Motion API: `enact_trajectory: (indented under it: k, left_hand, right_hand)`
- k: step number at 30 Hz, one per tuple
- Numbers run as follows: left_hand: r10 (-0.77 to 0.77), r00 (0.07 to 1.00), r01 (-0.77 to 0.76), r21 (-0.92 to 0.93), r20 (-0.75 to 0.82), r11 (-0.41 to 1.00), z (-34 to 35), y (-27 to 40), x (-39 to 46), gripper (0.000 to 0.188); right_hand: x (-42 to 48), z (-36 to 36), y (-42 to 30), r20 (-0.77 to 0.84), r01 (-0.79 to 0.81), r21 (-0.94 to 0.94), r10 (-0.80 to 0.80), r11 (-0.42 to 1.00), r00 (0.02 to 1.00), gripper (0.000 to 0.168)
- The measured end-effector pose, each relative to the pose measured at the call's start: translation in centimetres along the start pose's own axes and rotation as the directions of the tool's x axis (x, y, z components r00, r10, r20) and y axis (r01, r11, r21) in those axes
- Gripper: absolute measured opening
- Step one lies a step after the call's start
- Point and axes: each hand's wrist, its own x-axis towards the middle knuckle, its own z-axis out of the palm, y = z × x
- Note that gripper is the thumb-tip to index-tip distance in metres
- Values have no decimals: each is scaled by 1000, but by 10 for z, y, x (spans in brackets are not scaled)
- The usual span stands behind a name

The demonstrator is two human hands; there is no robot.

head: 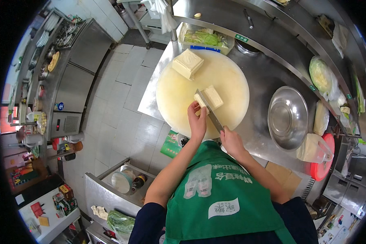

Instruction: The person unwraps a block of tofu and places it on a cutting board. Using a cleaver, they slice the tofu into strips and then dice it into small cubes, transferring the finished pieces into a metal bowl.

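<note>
On a round white cutting board (174, 100) lie blocks of what looks like tofu. My right hand (231, 141) grips the handle of a cleaver (215, 118), whose blade stands between two pieces. My left hand (197, 119) holds the smaller tofu piece (199, 99) with its fingertips, left of the blade. The other tofu piece (213, 97) lies just right of the blade. A larger uncut tofu block (188, 63), with a mark pressed into its top, sits near the board's far edge.
Behind the board is a plastic container (228, 45) of leafy greens. A steel basin (288, 117) stands on the steel counter (253, 91) at right, beside a clear plastic jug (312, 148) and a red lid (326, 164). A steel shelf edge (277, 65) runs above the counter's back.
</note>
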Motion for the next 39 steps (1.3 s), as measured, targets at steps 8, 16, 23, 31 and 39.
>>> enact_trajectory:
  k: [8,16,23,31,39]
  left_hand:
    - [-83,995,82,-28,-58,996,-3,-5,18,42]
    - [-110,992,104,-92,-56,990,-1,-5,13,45]
    - [-23,994,26,24,-103,999,2,-19,17,48]
    - [-42,994,49,64,-102,997,8,-14,18,54]
    - [-35,994,48,120,-107,992,6,-10,16,54]
  right_hand:
    - [-20,-35,-18,-65,40,37,-38,999,997,22]
    - [-28,-58,-9,-127,61,62,-53,996,991,23]
    - [-25,-66,-14,-51,14,32,-12,999,999,22]
    - [-9,-60,-17,53,-18,-49,20,999,998,22]
    - [4,-11,15,7,17,-19,-17,1000,1000,22]
